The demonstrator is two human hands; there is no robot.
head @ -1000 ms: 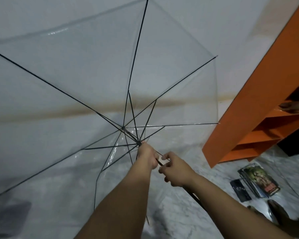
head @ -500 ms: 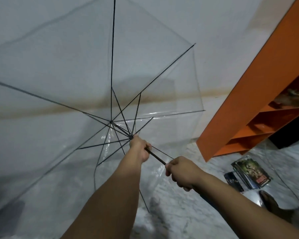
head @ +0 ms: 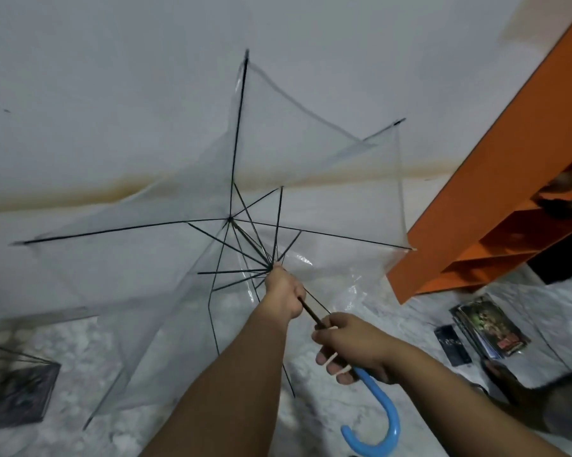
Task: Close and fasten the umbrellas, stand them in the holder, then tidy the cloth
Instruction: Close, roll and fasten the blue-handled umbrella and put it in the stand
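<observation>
Your left hand (head: 283,293) is wrapped around the dark shaft (head: 309,311) of the transparent umbrella (head: 278,159), right at the sliding hub where the black ribs (head: 238,133) and stretchers meet. Your right hand (head: 352,347) grips the same shaft lower down, fingers curled around it just above the blue hooked handle (head: 382,420), which curves out below your palm.

The umbrella is held out in front of you, its top pointing away towards the pale wall (head: 113,77). The canopy is only partly spread: the clear plastic sags and folds between the ribs, and the rib tips point up, left and right at uneven angles. The lower edge of the canopy hangs down near the white marbled floor (head: 212,374).

To your right, an orange shelving unit (head: 495,199) stands against the wall, with something dark and blurred on one of its shelves. On the floor beside its base lies a small stack of printed packets (head: 489,328) and a dark flat card (head: 451,346) just beside them. At the far left, on the floor, a dark object (head: 17,394) with thin ribs is too blurred to identify.
</observation>
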